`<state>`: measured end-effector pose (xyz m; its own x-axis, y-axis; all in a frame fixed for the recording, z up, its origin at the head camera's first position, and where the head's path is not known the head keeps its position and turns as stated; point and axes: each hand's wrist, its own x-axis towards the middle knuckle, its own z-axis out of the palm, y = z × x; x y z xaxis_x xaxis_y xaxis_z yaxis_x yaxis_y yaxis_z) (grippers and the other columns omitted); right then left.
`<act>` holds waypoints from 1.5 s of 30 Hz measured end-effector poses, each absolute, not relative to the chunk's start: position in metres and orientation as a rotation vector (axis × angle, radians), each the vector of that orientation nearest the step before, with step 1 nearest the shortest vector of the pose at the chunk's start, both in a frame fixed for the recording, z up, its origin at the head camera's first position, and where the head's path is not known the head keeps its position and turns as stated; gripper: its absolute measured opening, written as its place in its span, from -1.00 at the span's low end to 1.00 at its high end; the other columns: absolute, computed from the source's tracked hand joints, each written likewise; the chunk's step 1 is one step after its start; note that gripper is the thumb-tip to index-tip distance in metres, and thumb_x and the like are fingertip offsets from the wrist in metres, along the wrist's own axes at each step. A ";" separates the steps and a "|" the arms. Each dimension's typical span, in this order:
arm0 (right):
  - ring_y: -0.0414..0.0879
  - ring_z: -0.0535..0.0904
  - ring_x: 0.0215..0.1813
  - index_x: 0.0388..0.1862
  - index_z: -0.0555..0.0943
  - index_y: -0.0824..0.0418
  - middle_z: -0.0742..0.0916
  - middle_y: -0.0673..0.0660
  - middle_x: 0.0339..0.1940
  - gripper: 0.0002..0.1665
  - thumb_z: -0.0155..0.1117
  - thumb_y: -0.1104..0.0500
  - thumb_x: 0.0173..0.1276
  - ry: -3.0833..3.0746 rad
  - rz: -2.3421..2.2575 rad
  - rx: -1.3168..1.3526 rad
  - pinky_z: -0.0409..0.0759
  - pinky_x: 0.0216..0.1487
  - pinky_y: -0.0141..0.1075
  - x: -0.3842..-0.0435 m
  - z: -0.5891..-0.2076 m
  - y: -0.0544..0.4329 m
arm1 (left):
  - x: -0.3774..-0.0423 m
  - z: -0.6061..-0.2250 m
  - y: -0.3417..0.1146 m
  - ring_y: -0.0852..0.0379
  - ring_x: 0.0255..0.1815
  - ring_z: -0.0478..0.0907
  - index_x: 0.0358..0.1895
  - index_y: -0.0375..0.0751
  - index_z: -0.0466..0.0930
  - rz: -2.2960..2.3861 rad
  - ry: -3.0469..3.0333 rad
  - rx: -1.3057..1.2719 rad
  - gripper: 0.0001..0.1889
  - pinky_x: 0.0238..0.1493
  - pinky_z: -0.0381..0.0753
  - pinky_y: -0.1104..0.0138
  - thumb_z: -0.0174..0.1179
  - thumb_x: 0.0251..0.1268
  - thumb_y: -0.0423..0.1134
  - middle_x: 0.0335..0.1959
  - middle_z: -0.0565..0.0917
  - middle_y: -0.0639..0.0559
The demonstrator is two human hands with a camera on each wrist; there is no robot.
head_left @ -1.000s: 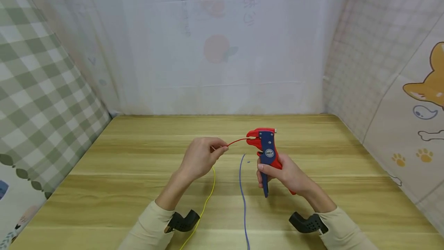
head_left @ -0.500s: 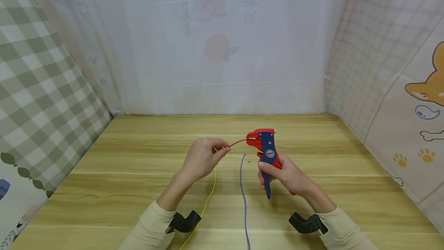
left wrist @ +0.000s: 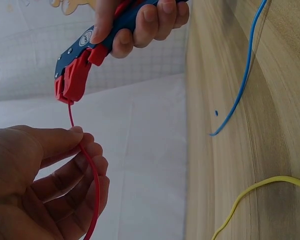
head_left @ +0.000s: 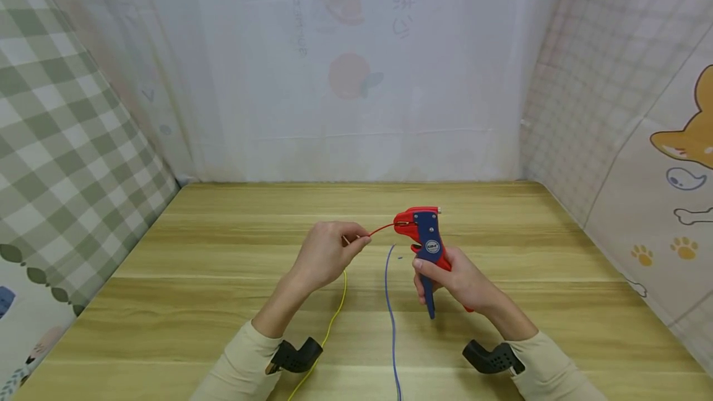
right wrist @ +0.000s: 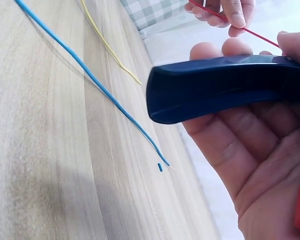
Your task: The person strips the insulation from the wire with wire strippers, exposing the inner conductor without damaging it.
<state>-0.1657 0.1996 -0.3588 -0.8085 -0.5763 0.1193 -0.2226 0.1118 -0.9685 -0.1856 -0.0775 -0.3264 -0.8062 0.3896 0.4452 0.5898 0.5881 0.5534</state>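
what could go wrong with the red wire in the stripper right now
The left hand pinches the red wire between thumb and fingertips, so it might slip if the wire stripper pulls. The wire's tip is hidden in the stripper's mouth, so the stripped length may come out wrong.

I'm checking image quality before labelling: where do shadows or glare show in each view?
Head: soft, faint shadows on the table; left wrist: the blue wire casts a shadow; right wrist: the left hand looks washed out, the tool's dark handle shows a sheen.
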 end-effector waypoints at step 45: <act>-0.13 0.62 -0.60 -0.04 0.40 0.53 0.66 0.05 -0.60 -0.53 0.11 0.05 0.71 2.241 -1.772 -0.508 0.71 -0.46 -0.18 -0.158 -0.371 0.181 | -0.192 -0.327 -0.087 0.12 -0.50 0.75 -0.24 -0.14 0.84 -1.205 -2.697 -0.764 -0.89 -0.43 0.59 0.40 0.34 0.45 -0.27 -0.52 0.70 0.13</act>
<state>-0.1579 0.1812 -0.3712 -0.9110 -0.4114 0.0275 -0.1216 0.2043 -0.9713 -0.1922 -0.0867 -0.3273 -0.8710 0.4059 0.2767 0.4769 0.5636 0.6745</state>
